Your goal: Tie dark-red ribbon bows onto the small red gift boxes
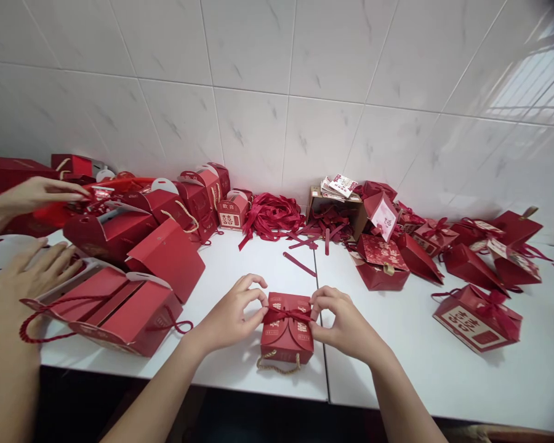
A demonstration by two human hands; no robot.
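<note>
A small red gift box with gold print and curved top flaps stands near the front edge of the table. Across its top runs a dark red ribbon, crossed or knotted in the middle. My left hand pinches the ribbon at the box's left side, thumb against forefinger. At the right side, my right hand pinches the other end, fingers closed. The two hands pull the ribbon flat over the lid. A twisted tan cord handle hangs at the front of the box.
Another person's hands work among larger red boxes at the left. Against the tiled wall lie a ribbon pile and a carton with red strips and cards. Ribboned boxes stand at the right. A seam splits the white table.
</note>
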